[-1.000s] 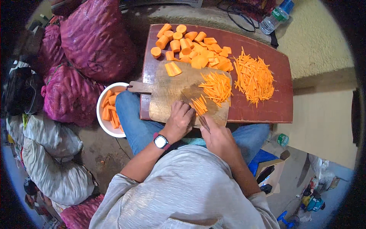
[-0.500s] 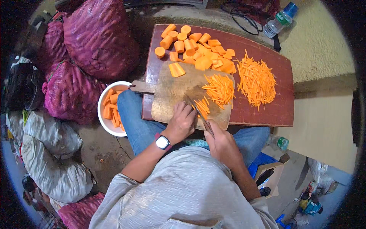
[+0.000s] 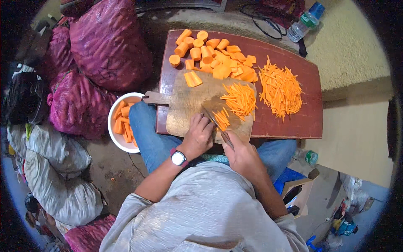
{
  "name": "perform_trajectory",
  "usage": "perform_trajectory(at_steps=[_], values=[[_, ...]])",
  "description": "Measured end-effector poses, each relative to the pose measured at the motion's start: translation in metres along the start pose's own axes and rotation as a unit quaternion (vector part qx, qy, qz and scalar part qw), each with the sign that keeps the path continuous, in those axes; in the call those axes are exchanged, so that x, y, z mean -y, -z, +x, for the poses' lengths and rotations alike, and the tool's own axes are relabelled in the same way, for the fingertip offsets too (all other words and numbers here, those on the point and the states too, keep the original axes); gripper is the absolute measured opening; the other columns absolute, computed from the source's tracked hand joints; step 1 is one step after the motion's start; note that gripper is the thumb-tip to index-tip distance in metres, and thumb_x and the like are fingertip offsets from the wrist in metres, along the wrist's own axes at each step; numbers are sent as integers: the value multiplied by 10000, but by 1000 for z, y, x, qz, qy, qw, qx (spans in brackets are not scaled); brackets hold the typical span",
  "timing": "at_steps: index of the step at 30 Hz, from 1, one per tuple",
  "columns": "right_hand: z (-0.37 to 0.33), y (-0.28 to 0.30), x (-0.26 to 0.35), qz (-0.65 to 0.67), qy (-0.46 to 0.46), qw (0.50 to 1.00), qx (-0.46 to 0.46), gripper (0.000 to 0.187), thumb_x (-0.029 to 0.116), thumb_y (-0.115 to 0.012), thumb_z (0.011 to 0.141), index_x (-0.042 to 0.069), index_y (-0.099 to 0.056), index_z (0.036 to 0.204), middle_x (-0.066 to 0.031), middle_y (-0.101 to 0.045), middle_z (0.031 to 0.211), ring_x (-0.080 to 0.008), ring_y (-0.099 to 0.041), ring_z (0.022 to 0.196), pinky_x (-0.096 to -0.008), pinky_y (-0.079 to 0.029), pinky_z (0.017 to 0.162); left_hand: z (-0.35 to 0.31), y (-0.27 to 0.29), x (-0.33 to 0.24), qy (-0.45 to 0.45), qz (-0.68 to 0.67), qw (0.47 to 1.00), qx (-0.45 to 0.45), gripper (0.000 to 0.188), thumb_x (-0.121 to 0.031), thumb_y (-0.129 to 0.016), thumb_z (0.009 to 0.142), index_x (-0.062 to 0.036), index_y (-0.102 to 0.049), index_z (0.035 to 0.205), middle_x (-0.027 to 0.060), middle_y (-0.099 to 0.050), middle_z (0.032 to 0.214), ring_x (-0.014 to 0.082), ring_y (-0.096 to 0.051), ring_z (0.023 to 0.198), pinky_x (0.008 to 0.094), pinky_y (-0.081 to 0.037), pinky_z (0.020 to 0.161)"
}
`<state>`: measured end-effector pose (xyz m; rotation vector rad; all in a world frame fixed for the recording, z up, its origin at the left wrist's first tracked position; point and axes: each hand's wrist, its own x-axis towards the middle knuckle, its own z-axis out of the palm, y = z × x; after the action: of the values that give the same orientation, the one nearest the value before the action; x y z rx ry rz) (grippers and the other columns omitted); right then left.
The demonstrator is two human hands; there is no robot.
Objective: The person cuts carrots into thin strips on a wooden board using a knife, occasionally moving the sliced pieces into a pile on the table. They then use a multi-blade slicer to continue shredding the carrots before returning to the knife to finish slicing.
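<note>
My right hand [image 3: 244,156] grips a knife [image 3: 228,140] by its handle, with the blade slanting up and left over the wooden cutting board [image 3: 180,113]. Close against the blade's left side, my left hand [image 3: 199,135] presses its curled fingers down on the board; what lies under them is hidden. A few fresh carrot sticks [image 3: 221,120] lie just right of the blade. Beyond them is a small heap of carrot sticks [image 3: 240,100] on the board. One flat carrot piece [image 3: 193,79] rests near the board's far left corner.
The board sits on a dark red tabletop [image 3: 289,130]. Carrot chunks and slices [image 3: 205,52] lie at its far side, and a larger pile of carrot sticks [image 3: 280,90] at right. A white bowl [image 3: 112,122] of carrots stands left, near full sacks [image 3: 109,46]. A bottle [image 3: 303,27] is at far right.
The whole view has shifted slightly. Both hands stay in nearly the same place on the board, with the knife still beside the left fingers; the cut sticks lie almost as before.
</note>
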<state>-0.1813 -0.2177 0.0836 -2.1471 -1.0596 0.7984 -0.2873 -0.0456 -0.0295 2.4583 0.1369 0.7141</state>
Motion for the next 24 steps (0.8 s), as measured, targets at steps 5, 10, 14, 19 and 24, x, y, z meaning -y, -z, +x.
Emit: perform_trajectory(at_steps=[5,10,14,19,24], values=[[15,2,1,-20,-8,1000,6,320,147,-618,1062,16,-590,1353,-348,-709,1015,-566,-697,1006,-595,-552,793,4,1,-2,4,-19,1000,-20,300,25,-774,745,31,-692,1033,183,-594,1044,412,-571,1061,514,-490,928],[9,19,-14,45,14,997,-64,331,162,-630,1061,13,-604,1356,-325,-719,998,-541,-717,978,-569,-564,799,3,-2,0,3,-23,999,-47,229,37,-779,772,20,-700,986,179,-619,1045,413,-590,1055,501,-506,951],[-6,20,-11,31,12,998,-53,327,108,-639,1049,-28,-627,1345,-285,-722,938,-478,-746,913,-480,-573,775,6,0,-1,20,-55,994,-93,177,45,-780,766,17,-703,922,183,-638,975,415,-615,978,476,-530,934],[-17,8,-15,47,1,999,-7,346,133,-660,1042,-26,-627,1348,-287,-736,948,-491,-748,916,-505,-576,754,4,1,0,38,-69,992,-100,164,70,-784,752,6,-703,881,171,-646,892,392,-641,918,488,-567,898],[-1,22,-41,-2,21,999,-32,373,236,-678,1034,63,-637,1362,-308,-738,961,-545,-720,943,-616,-566,819,9,5,-5,30,-35,994,-96,124,5,-787,772,-28,-699,854,123,-613,894,357,-595,874,460,-451,846]])
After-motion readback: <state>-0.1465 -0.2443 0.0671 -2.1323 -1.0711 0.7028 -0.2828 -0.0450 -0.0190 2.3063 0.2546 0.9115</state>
